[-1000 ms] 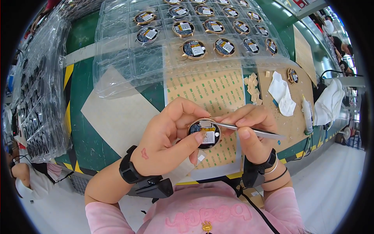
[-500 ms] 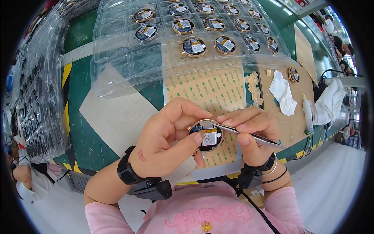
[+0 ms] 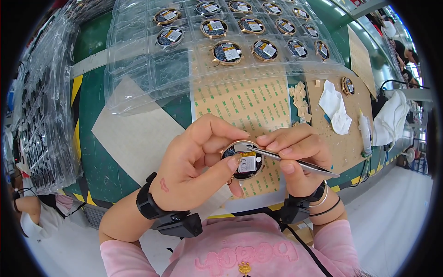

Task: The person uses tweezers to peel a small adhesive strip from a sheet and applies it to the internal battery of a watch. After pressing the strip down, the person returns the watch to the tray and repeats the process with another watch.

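At the centre of the frame, we hold an opened round watch (image 3: 247, 161), gold-rimmed, its battery and circuit board showing. Our left hand (image 3: 191, 168) grips it at the left, the thumb lying over its face and fingers curled behind its rim. Our right hand (image 3: 297, 152) pinches steel tweezers (image 3: 314, 167) between thumb and fingers, the tip at the upper part of the watch; whether it touches, we cannot tell. Across the top of the frame, a clear tray (image 3: 173, 67) carries rows of similar cases (image 3: 227, 53). Below it lie a tan sheet (image 3: 240, 99) with green print and, to the left, a grey sheet (image 3: 138, 131). At centre right, a board (image 3: 323, 143) bears a white cloth (image 3: 336, 111), a tube (image 3: 365, 134) and a lone case (image 3: 348, 86). Plastic-wrapped stacks (image 3: 46, 106) fill the left edge of the green bench (image 3: 104, 175).
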The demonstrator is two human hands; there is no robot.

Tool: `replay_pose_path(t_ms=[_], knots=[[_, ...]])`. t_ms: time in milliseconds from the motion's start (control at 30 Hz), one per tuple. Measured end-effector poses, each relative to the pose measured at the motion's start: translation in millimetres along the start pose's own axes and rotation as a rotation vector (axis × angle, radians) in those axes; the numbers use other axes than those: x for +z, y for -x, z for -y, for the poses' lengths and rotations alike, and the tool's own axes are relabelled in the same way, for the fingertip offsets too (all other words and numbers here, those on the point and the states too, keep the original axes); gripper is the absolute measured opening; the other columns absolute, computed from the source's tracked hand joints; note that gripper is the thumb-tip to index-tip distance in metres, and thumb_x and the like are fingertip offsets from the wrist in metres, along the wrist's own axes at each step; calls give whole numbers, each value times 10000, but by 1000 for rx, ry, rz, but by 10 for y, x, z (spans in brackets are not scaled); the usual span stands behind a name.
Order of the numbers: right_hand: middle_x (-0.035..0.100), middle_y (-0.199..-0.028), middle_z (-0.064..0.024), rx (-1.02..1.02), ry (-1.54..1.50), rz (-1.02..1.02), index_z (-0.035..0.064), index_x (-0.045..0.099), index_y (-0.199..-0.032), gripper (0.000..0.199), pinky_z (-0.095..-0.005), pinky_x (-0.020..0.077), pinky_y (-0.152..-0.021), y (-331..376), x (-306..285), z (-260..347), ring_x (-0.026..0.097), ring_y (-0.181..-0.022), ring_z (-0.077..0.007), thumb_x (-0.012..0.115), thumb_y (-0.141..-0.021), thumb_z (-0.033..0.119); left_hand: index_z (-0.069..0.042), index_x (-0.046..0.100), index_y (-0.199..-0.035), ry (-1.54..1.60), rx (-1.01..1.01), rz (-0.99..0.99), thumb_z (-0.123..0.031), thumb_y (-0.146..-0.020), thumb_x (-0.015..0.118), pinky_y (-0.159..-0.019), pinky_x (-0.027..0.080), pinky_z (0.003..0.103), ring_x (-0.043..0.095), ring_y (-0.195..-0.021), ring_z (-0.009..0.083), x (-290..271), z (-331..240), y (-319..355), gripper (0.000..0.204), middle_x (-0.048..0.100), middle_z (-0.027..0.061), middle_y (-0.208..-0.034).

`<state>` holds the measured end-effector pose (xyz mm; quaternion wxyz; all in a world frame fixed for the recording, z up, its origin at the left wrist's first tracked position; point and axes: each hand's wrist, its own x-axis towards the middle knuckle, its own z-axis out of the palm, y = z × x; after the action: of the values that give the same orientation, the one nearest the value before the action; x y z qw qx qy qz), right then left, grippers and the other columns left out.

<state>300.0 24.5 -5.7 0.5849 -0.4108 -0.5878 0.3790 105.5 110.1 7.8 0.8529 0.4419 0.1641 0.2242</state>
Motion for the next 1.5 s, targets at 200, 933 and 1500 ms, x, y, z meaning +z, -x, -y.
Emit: replay_pose_path(t_ms=[200,933,1500], knots=[[556,-946,-135,-13,-44,-10,34,515,-938,134,-418,525,-840,-2,2,-21,617,-955,-296,603,-867,105,28,402,-1158,15,12,27,63,-884,440,-628,561,251,572,-942,131,-26,4,-1,279,555,134,-1100],[585,-974,-163,-41,-103,-37,6,572,-967,158,-419,525,-819,31,6,-37,631,-959,-338,610,-818,-27,24,412,-1156,32,18,21,53,-892,436,-641,565,250,567,-956,124,-8,7,5,266,553,124,-1106],[533,-953,-126,-5,17,32,54,468,-943,158,-437,517,-861,10,4,36,605,-967,-291,588,-896,144,36,405,-1163,-2,8,49,53,-906,408,-638,555,240,593,-882,124,-28,3,11,257,562,135,-1075]])
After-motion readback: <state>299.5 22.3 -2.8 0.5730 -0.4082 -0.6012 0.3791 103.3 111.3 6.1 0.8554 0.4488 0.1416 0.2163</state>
